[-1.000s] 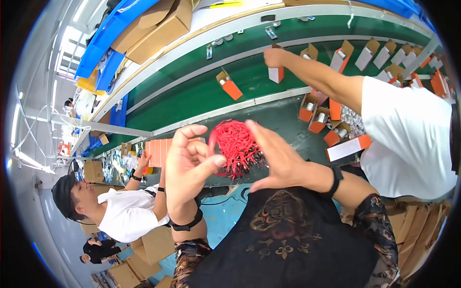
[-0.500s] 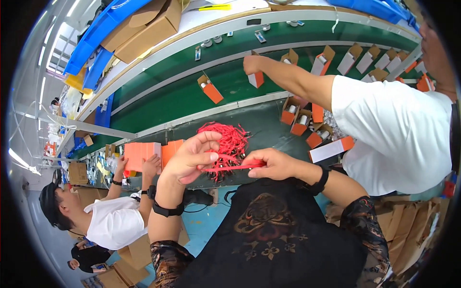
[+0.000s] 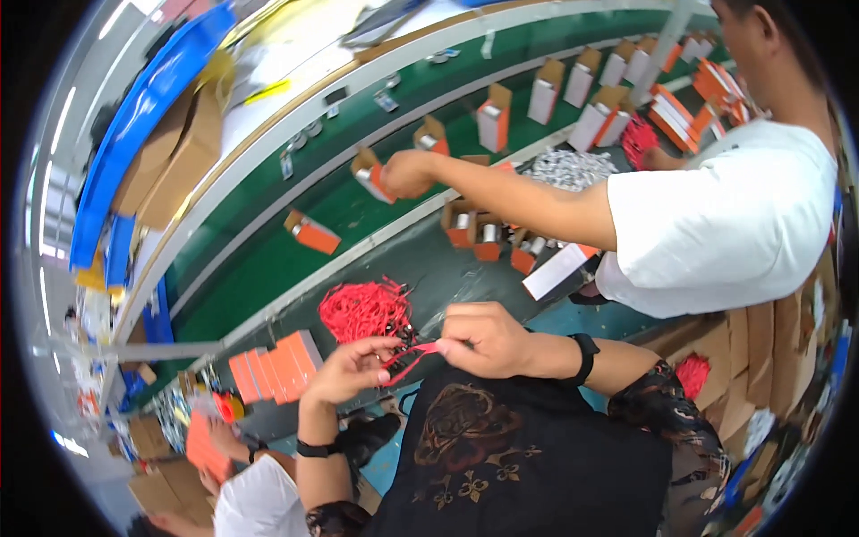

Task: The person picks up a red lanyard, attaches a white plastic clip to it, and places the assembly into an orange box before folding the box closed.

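A thin red strap [image 3: 411, 364] stretches between my two hands in front of my chest. My left hand [image 3: 349, 369] pinches one end, fingers curled and thumb pressed against them. At the other end my right hand [image 3: 488, 340] is closed with the strap between thumb and fingers. Just beyond my hands lies a tangled pile of red straps [image 3: 362, 309] with small dark fittings, on the dark green worktop [image 3: 394, 253].
Left of the pile stand several orange boxes [image 3: 277, 367]. A co-worker's arm [image 3: 528, 201] reaches across from the right to an open box on the green conveyor [image 3: 259, 215]. Open boxes with white items [image 3: 488, 234] stand right of centre. Another person works at lower left.
My view has swung to the right. My hands still hold the red strap, which now hangs in a looser loop. The co-worker's hand is at another box; the person at left has moved an orange box.
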The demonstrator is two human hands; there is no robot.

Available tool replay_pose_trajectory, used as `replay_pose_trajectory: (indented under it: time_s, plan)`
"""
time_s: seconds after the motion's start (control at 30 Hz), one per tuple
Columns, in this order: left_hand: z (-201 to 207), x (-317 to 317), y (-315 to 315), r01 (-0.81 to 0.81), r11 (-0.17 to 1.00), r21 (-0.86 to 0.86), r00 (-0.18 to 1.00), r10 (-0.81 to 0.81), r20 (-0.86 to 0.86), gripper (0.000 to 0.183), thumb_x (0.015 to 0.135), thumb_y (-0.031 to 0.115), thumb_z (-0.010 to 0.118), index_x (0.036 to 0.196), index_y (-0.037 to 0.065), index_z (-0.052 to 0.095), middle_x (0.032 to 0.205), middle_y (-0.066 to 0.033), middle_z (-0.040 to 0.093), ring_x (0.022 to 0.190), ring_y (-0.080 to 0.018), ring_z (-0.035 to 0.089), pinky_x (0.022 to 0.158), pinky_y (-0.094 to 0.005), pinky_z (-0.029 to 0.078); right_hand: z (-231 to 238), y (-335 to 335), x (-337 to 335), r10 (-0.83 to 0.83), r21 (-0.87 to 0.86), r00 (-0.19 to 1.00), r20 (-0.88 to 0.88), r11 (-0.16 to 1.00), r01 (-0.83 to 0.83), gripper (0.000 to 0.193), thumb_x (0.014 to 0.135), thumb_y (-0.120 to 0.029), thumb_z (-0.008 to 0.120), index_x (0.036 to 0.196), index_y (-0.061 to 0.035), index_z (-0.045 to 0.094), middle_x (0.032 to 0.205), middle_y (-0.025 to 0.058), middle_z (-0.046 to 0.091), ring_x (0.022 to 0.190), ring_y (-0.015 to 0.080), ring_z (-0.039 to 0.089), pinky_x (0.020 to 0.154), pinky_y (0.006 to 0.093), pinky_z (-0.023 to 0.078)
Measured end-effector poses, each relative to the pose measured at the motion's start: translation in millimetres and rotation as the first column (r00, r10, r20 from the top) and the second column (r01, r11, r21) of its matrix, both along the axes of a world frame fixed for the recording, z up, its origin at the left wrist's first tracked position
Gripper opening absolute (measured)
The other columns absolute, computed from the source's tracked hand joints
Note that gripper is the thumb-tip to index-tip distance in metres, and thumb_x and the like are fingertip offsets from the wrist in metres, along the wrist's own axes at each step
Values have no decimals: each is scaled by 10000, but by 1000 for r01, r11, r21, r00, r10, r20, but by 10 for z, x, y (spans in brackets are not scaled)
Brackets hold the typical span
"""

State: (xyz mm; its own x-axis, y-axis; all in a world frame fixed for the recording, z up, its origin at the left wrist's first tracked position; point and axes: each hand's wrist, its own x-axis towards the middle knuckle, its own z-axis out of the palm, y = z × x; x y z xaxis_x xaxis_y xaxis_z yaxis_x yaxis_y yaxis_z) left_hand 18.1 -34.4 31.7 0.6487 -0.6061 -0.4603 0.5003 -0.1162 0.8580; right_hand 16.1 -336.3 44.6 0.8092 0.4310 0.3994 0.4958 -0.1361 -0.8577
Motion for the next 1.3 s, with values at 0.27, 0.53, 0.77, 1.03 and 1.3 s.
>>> replay_pose_trajectory:
  time_s: [0.27, 0.53, 0.77, 1.03, 1.3]
  plan:
    - [268, -10, -1169, -139, 958, -251, 880, 236, 412, 1312, 695, 951, 391, 1542, -34, 201, 1560, -222, 303, 1455, -341, 300, 1191, -450, 231, 406, 146, -31, -18, -157, 893, 449, 983, 99, 166, 795, -204, 684, 769, -73, 585, 929, 98, 554, 862, 270, 577, 861, 475, 476]
    - [-236, -19, -1320, -214, 931, -297, 977, 206, -60, 431, 1051, 453, 427, 1019, 48, 571, 652, 38, 415, 552, -81, 319, 534, -264, 282, 197, -399, 153, -161, -354, 896, 413, 878, 321, 194, 828, -279, 682, 767, -103, 631, 955, 53, 579, 935, 256, 575, 1009, 583, 382]
    - [-158, -21, -1422, -356, 930, 92, 921, 366, -136, 259, 1048, 285, 498, 1021, 44, 587, 646, 44, 394, 547, -57, 311, 514, -227, 271, -671, -986, 416, -90, -100, 995, -41, 991, 86, 158, 871, -243, 714, 864, -85, 714, 858, 52, 663, 841, 250, 628, 820, 357, 510]
    - [-156, -75, -1177, -539, 814, 217, 824, 563, -66, 599, 1053, 524, 349, 1084, -8, 623, 644, 47, 369, 521, -56, 273, 494, -227, 242, -2388, -2422, 1255, -746, -741, 649, 151, 349, 574, 153, 791, -149, 699, 938, -140, 744, 1050, 115, 690, 1030, 318, 640, 857, 429, 531]
    - [-153, -145, -975, -675, 727, 125, 724, 685, -79, 408, 1054, 408, 410, 941, 56, 581, 628, 50, 366, 501, -64, 272, 467, -244, 237, -2591, -2608, 1270, -786, -793, 588, 192, 228, 564, 158, 800, -150, 710, 951, -145, 756, 919, 121, 695, 902, 327, 653, 774, 434, 536]
